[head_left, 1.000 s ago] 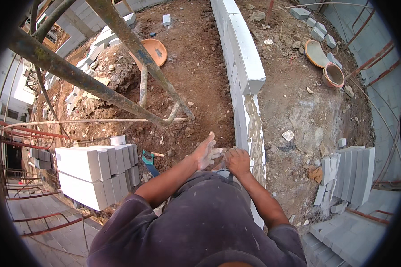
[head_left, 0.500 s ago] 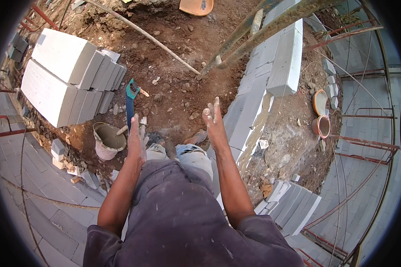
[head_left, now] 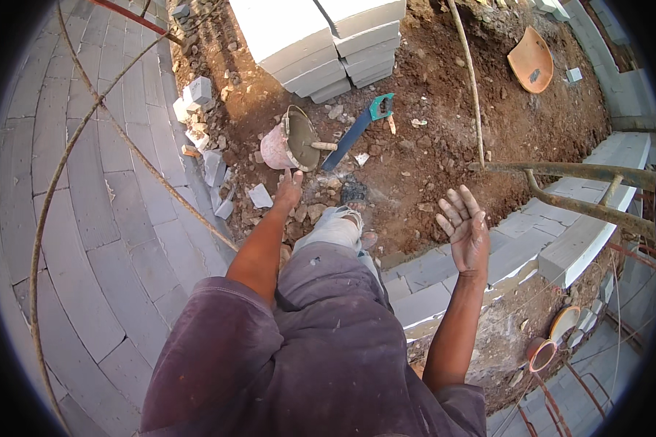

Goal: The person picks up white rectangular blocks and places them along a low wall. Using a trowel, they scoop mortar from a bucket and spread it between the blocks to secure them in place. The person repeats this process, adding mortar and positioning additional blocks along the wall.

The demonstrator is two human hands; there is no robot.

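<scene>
My left hand [head_left: 289, 191] is stretched out just below a pinkish bucket [head_left: 275, 148], its fingers pointing at the bucket's side. No object shows in it. Grey wet mortar [head_left: 301, 140] partly fills the bucket, and the handle of a tool [head_left: 323, 146] sticks out over the rim. Beside it on the soil lies a handsaw [head_left: 353, 136] with a dark blade and a green handle. My right hand [head_left: 463, 231] is raised with the palm up and fingers spread, holding nothing, near the low wall of grey blocks [head_left: 514, 251].
White blocks [head_left: 328, 44] are stacked ahead. An orange curved pan [head_left: 530, 62] lies on the dirt at the far right. Metal scaffold poles [head_left: 583, 171] cross the right side. Beyond the wall stands another bucket [head_left: 541, 355]. Block paneling [head_left: 87, 218] and a rope [head_left: 135, 149] are at left.
My view has turned left, so the bucket, saw and block stack shift rightward. My left hand has moved close to the bucket; my right hand has turned palm up with its fingers spread.
</scene>
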